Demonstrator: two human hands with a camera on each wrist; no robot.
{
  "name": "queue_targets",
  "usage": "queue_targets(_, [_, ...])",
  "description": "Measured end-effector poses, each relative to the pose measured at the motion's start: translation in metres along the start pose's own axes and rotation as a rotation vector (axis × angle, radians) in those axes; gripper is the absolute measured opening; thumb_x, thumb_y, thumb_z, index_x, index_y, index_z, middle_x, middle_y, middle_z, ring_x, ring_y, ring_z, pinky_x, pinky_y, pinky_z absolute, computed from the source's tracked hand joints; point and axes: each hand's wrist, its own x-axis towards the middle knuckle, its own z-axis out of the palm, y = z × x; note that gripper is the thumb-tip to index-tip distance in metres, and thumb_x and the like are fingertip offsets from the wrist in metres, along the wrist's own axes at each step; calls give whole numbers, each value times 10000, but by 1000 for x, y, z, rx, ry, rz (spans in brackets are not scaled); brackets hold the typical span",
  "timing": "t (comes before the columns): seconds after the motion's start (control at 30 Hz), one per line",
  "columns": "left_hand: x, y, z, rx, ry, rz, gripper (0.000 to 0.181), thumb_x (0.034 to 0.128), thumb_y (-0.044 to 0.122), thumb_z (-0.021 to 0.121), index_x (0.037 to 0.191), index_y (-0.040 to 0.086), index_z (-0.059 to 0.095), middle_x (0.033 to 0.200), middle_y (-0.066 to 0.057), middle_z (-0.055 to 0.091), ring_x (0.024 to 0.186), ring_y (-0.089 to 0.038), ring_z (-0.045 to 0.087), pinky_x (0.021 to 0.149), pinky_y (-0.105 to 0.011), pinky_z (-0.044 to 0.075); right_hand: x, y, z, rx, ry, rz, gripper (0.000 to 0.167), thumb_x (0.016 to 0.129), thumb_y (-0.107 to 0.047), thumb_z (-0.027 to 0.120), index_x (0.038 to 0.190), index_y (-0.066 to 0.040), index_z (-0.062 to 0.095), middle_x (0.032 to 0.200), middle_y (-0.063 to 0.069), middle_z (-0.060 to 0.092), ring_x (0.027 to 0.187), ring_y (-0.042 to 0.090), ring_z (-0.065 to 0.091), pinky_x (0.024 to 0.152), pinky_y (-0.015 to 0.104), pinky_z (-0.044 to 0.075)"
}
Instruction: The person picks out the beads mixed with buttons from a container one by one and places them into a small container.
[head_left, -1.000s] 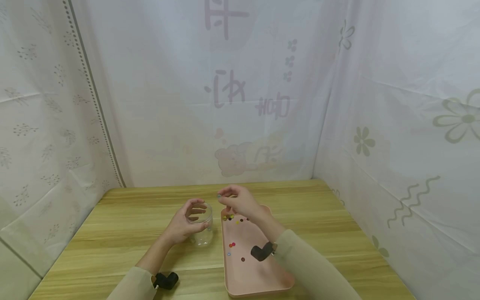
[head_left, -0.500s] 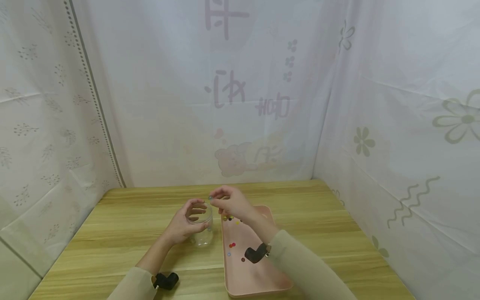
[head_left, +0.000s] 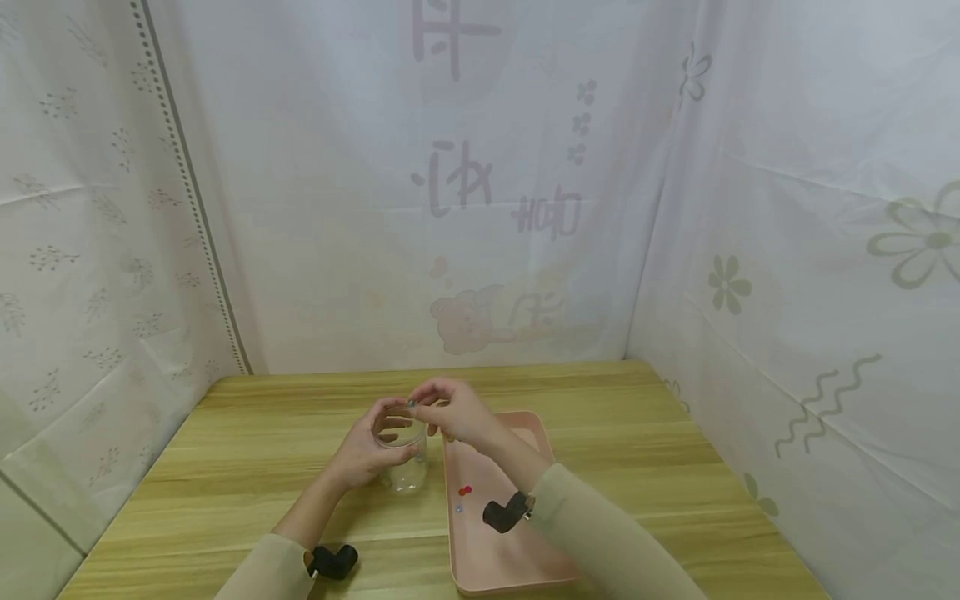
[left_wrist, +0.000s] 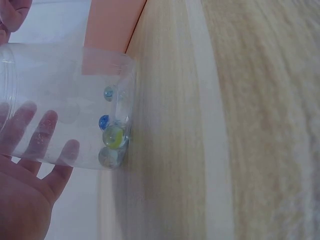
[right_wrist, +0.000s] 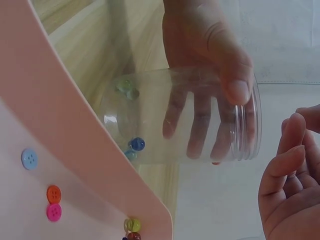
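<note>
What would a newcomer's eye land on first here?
Probably the clear jar, gripped by the left hand, with glass marbles at its bottom. Next, the right hand pinching a small bluish piece at the jar's mouth. Then the bright orange button and magenta button in the pink tray alongside.

clear jar (head_left: 407, 473): threaded neck, mouth uncovered, upright on the counter (head_left: 225, 483), held by the left hand (head_left: 366, 447) | glass marbles (left_wrist: 114, 136): blue, pale blue, yellow-streaked, near-colourless, lying at the jar's bottom | small bluish piece (head_left: 412, 403): pinched by the right hand (head_left: 454, 414) at the rim, contact unclear
</note>
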Motion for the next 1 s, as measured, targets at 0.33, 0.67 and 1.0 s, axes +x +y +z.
queue_targets(0.33, [1,-1,1,18,-4,-5,732,944,205,864,1547,111,459,1541,-182,609,1427,-439,576,1181,-688,467,-2,2,6,-46,-22,-10,195,1039,-218,720,1224,-171,757,1076,-3,722,735,176,667,573,231,453])
queue_targets(0.67, [1,-2,0,32,-6,11,719,949,223,860,1545,123,469,1540,-182,616,1429,-447,570,1170,-682,477,-4,2,8,-36,-31,6,191,1036,-234,747,1216,-173,764,1055,-12,716,721,137,668,586,266,452])
queue_targets(1.0, [1,-1,1,27,3,9,716,937,205,867,1531,116,478,1519,-173,627,1421,-429,581,1173,-683,475,-4,4,3,-28,-24,0,252,1048,-218,734,1279,-117,749,1063,-16,710,726,142,643,576,246,452])
